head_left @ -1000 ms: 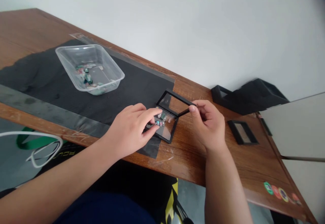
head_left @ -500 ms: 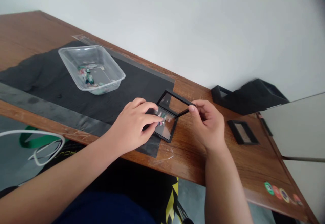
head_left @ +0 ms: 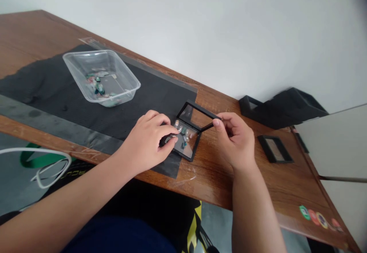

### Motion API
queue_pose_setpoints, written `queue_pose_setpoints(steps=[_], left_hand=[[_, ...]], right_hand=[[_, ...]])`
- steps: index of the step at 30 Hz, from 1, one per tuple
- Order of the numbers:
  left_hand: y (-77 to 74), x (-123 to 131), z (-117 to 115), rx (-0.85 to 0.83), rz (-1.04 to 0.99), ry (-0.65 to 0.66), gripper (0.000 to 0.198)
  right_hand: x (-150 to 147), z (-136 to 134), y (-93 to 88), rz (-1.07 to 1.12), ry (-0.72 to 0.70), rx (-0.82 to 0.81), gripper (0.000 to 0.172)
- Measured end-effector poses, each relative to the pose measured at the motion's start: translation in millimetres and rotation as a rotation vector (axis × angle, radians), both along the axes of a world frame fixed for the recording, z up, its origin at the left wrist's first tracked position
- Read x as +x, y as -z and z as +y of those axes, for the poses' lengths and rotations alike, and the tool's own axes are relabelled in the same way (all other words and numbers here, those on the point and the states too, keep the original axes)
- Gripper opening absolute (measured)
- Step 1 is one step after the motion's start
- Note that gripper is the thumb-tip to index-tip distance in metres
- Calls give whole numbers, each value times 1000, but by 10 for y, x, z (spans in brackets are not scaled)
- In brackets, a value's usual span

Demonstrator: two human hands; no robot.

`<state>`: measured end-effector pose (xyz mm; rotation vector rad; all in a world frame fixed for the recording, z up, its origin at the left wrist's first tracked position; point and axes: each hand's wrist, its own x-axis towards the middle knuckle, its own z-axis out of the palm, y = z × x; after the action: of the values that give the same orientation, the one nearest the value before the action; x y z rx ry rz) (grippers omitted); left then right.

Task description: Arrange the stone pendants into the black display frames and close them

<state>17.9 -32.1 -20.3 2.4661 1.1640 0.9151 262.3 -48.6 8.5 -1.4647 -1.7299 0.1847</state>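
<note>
A small black frame case lies open on the wooden table, its clear lid raised. My right hand pinches the lid's right corner and holds it up. My left hand rests on the case's lower half with fingers curled, thumb and forefinger pinched on a small piece at its left edge. Several small coloured pieces lie on the case's clear film.
A clear plastic tray with more coloured pieces sits on the black mat to the left. A closed black frame case and a stack of black cases lie to the right. Round stickers mark the table's near corner.
My left hand's fingers have drawn back to the case's left edge, uncovering the coloured pieces on the film. My right hand still holds the lid up in the same place.
</note>
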Motion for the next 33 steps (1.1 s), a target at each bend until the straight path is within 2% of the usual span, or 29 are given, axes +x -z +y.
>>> queue_pose_setpoints(steps=[9, 20, 23, 27, 33], left_hand=[[-1, -16, -2, -8, -8, -77, 9], [-27, 20, 49, 24, -21, -112, 13], [-66, 22, 10, 43, -54, -45, 13], [-82, 31, -55, 108, 19, 103, 22], [-71, 40, -27, 19, 13, 117, 19]], right_hand=[[-10, -6, -13, 5, 4, -3, 18], [-21, -10, -15, -15, 6, -5, 18], [-21, -9, -18, -14, 5, -7, 19], [-17, -8, -16, -11, 15, 13, 21], [-16, -7, -11, -17, 9, 1, 21]])
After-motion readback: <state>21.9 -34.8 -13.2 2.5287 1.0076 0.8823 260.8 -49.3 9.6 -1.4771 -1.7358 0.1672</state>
